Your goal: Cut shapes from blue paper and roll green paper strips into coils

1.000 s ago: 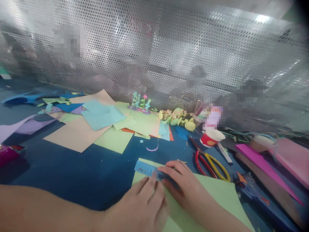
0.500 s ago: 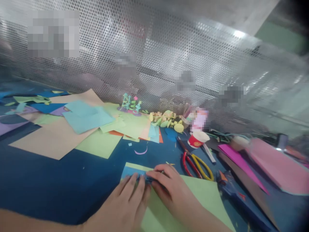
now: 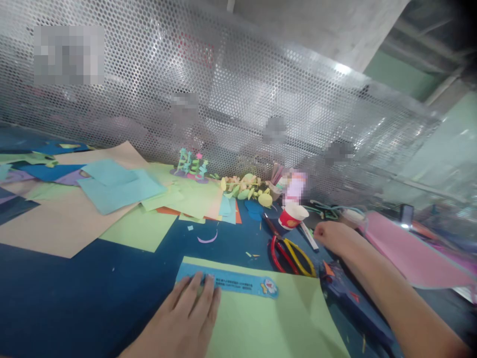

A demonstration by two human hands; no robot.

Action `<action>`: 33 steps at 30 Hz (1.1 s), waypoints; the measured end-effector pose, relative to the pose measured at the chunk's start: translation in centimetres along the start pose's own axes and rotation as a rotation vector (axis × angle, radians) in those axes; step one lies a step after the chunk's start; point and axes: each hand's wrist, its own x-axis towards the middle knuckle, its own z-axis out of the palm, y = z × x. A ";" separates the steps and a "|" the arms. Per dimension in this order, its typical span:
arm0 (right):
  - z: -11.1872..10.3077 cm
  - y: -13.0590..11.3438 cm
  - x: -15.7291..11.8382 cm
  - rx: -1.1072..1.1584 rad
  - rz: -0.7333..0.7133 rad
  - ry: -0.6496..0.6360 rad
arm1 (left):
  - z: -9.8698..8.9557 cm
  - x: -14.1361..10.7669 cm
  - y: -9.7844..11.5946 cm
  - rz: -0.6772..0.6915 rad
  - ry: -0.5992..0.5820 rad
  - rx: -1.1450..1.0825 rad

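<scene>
My left hand [image 3: 190,303] lies with its fingers spread over a light blue ruler [image 3: 238,285], pressing it onto a pale green sheet of paper [image 3: 268,318]. A cartoon figure and dark print mark the ruler's right part. Over to the right, my right hand [image 3: 330,234] is stretched out past the sheet, its fingers curled in. Whatever may be inside them is hidden. Just left of it lies a narrow white strip-like object [image 3: 309,237]. Scissors [image 3: 292,253] with one red and one yellow handle lie between the sheet and the paper cup [image 3: 292,217].
Loose coloured sheets [image 3: 119,191] cover the left and back of the blue table [image 3: 67,298]. Small paper decorations [image 3: 192,166] and yellow leaf shapes [image 3: 248,189] stand before a perforated metal screen [image 3: 231,99]. Pink sheets [image 3: 406,253] and a dark blue pouch-like item [image 3: 357,303] lie right.
My right hand has left the ruler and moved right, beyond the scissors, uncovering the ruler's printed end. My left hand stays on the ruler. The view has shifted slightly.
</scene>
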 end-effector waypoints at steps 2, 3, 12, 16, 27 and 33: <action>1.0 1.9 1.9 0.001 0.062 -0.016 | -0.2 0.1 -0.2 0.041 -0.006 0.007; 1.6 2.5 2.6 0.014 0.077 -0.027 | -0.1 0.1 -0.3 0.043 -0.008 0.001; 2.1 1.8 3.4 0.162 0.028 -0.107 | 1.0 -0.5 -0.2 0.000 0.031 -0.019; 0.7 -0.5 1.6 0.276 -0.118 -0.322 | 0.5 0.0 -0.3 0.027 0.033 0.011; 0.2 -5.5 -1.8 0.083 -0.190 -0.355 | 1.2 -0.7 -0.2 -0.007 0.008 -0.024; -0.5 -6.2 -1.2 0.080 -0.175 -0.208 | 1.6 -0.9 -0.2 -0.027 0.005 -0.065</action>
